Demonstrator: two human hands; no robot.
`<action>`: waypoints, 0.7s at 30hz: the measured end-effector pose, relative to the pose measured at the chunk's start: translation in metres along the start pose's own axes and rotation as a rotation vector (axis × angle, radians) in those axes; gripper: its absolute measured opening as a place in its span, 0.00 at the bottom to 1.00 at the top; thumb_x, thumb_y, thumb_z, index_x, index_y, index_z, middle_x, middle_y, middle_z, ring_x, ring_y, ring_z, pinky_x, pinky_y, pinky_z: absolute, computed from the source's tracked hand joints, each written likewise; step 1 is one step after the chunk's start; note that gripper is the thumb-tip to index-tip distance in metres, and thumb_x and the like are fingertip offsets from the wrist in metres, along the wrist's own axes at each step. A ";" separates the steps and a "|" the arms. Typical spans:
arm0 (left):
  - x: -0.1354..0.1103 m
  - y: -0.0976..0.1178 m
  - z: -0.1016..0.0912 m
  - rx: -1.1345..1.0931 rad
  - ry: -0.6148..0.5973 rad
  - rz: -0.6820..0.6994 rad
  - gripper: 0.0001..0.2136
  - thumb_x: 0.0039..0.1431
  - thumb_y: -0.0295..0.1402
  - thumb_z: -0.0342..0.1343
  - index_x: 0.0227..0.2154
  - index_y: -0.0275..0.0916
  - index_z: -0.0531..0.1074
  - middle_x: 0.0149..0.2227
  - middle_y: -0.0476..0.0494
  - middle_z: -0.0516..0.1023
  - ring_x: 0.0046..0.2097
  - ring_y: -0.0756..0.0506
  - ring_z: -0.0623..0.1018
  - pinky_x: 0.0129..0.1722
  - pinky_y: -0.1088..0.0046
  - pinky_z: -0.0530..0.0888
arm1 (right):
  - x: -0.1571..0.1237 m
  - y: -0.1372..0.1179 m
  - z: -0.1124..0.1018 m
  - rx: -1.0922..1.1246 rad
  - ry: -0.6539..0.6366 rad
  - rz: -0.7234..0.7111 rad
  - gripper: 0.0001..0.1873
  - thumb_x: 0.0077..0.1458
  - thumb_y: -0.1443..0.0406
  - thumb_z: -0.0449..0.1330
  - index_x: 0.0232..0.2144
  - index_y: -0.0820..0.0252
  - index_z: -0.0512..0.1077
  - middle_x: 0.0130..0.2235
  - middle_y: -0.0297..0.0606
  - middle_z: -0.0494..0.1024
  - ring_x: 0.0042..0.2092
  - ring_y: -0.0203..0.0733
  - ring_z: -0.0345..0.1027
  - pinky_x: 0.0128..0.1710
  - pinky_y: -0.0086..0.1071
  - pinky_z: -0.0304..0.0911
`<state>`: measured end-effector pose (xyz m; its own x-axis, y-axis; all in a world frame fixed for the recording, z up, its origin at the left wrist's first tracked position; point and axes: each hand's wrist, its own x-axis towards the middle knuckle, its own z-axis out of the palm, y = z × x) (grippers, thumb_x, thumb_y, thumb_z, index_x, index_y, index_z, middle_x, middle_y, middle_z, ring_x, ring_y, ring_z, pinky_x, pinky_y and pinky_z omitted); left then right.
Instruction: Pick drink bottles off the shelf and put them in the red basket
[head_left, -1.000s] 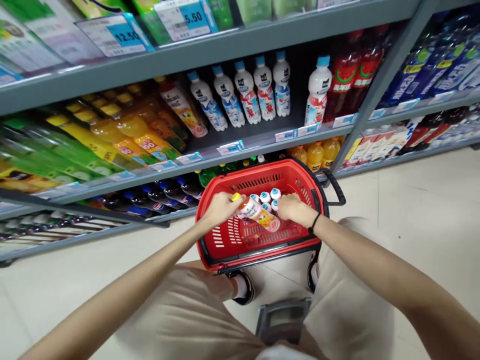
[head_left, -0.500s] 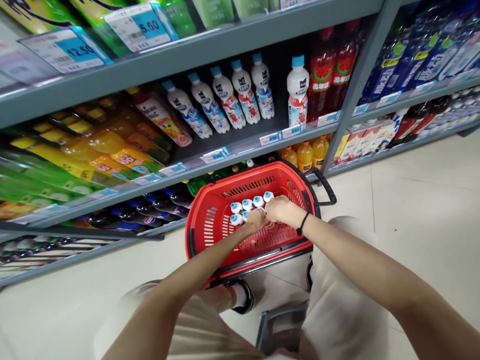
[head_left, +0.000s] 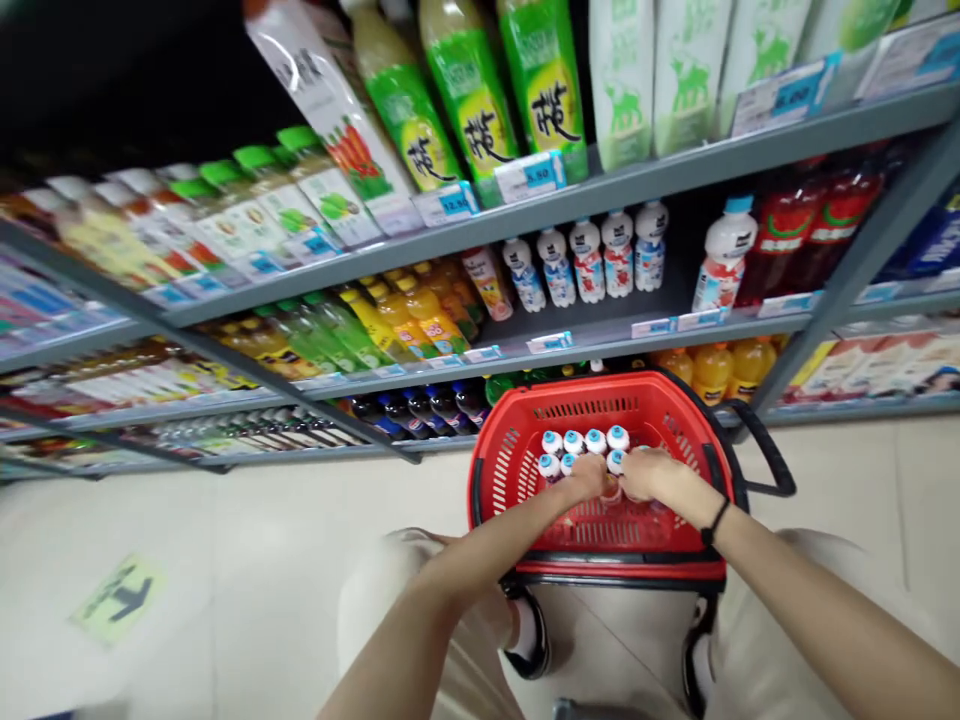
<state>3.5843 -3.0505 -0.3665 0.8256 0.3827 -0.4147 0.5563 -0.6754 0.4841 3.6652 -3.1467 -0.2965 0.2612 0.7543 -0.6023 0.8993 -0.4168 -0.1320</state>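
Note:
Inside the red shopping basket (head_left: 577, 570), small white bottles (head_left: 595, 441) with blue caps stand upright in two rows. My left hand (head_left: 588, 478) is closed at the front row, apparently around a bottle there; its fingertips are partly hidden. To its right, my right hand (head_left: 651, 474) curls down over the right end of the rows, its fingers wrapped on a bottle that is mostly covered. One blue-capped bottle shows between the two hands. Below them lies the slotted basket floor, with something reddish, blurred, near the left fingers.
The basket's black handle (head_left: 772, 460) juts out to the right. Behind it, the grey shelf (head_left: 585, 335) holds similar bottles (head_left: 587, 262), a nearer single bottle (head_left: 726, 255) and red watermelon drinks (head_left: 787, 225). My shoes flank the basket's near side; a floor arrow sign (head_left: 118, 600) lies left.
My view has swung left, so basket and shelves sit farther right and lower. The right hand has shifted slightly right of the back row, and a front-row cap now shows between the hands.

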 end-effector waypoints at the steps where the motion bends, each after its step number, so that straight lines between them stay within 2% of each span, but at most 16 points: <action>1: 0.002 0.000 -0.014 0.022 0.047 -0.020 0.11 0.68 0.40 0.62 0.43 0.37 0.78 0.45 0.40 0.81 0.46 0.44 0.81 0.48 0.63 0.79 | -0.003 -0.002 0.000 -0.002 0.004 0.004 0.15 0.70 0.59 0.62 0.50 0.64 0.78 0.52 0.46 0.82 0.52 0.48 0.79 0.54 0.48 0.75; 4: 0.007 -0.003 -0.075 0.051 0.239 -0.020 0.11 0.66 0.37 0.61 0.30 0.35 0.77 0.35 0.36 0.82 0.41 0.41 0.81 0.45 0.62 0.76 | -0.012 -0.005 -0.002 0.012 0.010 -0.008 0.12 0.70 0.61 0.62 0.48 0.65 0.79 0.52 0.48 0.84 0.53 0.49 0.80 0.54 0.47 0.74; 6: 0.006 -0.009 -0.125 0.040 0.409 0.009 0.12 0.66 0.34 0.57 0.27 0.36 0.77 0.33 0.34 0.82 0.40 0.39 0.81 0.43 0.62 0.73 | -0.015 -0.005 -0.003 0.028 0.009 -0.018 0.11 0.68 0.64 0.63 0.47 0.66 0.81 0.50 0.51 0.85 0.52 0.51 0.81 0.53 0.46 0.74; 9: -0.008 -0.026 -0.199 0.023 0.742 -0.007 0.12 0.69 0.34 0.50 0.36 0.36 0.77 0.39 0.33 0.82 0.45 0.39 0.80 0.50 0.61 0.70 | -0.015 -0.002 -0.006 0.038 0.005 -0.022 0.11 0.67 0.67 0.61 0.46 0.68 0.82 0.49 0.55 0.85 0.50 0.53 0.82 0.50 0.44 0.74; 11: -0.023 -0.042 -0.238 0.020 0.976 -0.040 0.15 0.72 0.35 0.45 0.47 0.33 0.73 0.49 0.31 0.79 0.55 0.38 0.75 0.59 0.60 0.66 | -0.015 -0.001 -0.008 0.039 0.006 -0.031 0.13 0.66 0.69 0.59 0.46 0.70 0.82 0.50 0.60 0.85 0.51 0.55 0.82 0.47 0.42 0.73; 13: -0.038 -0.060 -0.264 0.032 1.170 -0.075 0.18 0.72 0.36 0.46 0.57 0.27 0.65 0.61 0.24 0.69 0.66 0.35 0.64 0.68 0.56 0.56 | -0.016 -0.001 -0.010 0.039 0.004 -0.046 0.15 0.65 0.71 0.57 0.46 0.72 0.83 0.49 0.64 0.85 0.50 0.58 0.82 0.44 0.40 0.72; 15: -0.049 -0.078 -0.281 0.051 1.299 -0.118 0.25 0.70 0.34 0.51 0.63 0.22 0.54 0.68 0.19 0.56 0.71 0.31 0.53 0.71 0.51 0.47 | -0.016 -0.002 -0.010 0.039 -0.006 -0.057 0.15 0.63 0.72 0.57 0.44 0.73 0.84 0.45 0.64 0.85 0.47 0.60 0.83 0.39 0.39 0.70; 16: -0.052 -0.087 -0.288 0.058 1.337 -0.144 0.29 0.69 0.32 0.53 0.65 0.21 0.50 0.69 0.16 0.51 0.71 0.30 0.51 0.72 0.49 0.45 | -0.017 -0.002 -0.010 0.040 -0.013 -0.062 0.15 0.62 0.72 0.58 0.43 0.73 0.84 0.42 0.63 0.86 0.45 0.60 0.84 0.37 0.38 0.69; 18: -0.053 -0.101 -0.298 0.066 1.351 -0.189 0.33 0.67 0.30 0.58 0.65 0.18 0.48 0.68 0.13 0.52 0.70 0.30 0.53 0.71 0.48 0.47 | -0.017 -0.003 -0.010 0.045 -0.024 -0.071 0.13 0.60 0.72 0.60 0.41 0.71 0.85 0.38 0.61 0.86 0.41 0.59 0.84 0.34 0.37 0.68; 21: -0.048 -0.114 -0.312 0.073 1.297 -0.233 0.32 0.61 0.31 0.66 0.59 0.18 0.56 0.63 0.16 0.62 0.68 0.30 0.59 0.69 0.48 0.53 | -0.014 -0.002 -0.008 0.057 -0.023 -0.079 0.12 0.59 0.71 0.62 0.41 0.69 0.85 0.40 0.60 0.87 0.42 0.59 0.84 0.35 0.36 0.67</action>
<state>3.5110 -2.7948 -0.1618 0.2250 0.7887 0.5721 0.7241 -0.5282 0.4434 3.6624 -3.1521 -0.2811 0.1817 0.7743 -0.6061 0.8952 -0.3854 -0.2240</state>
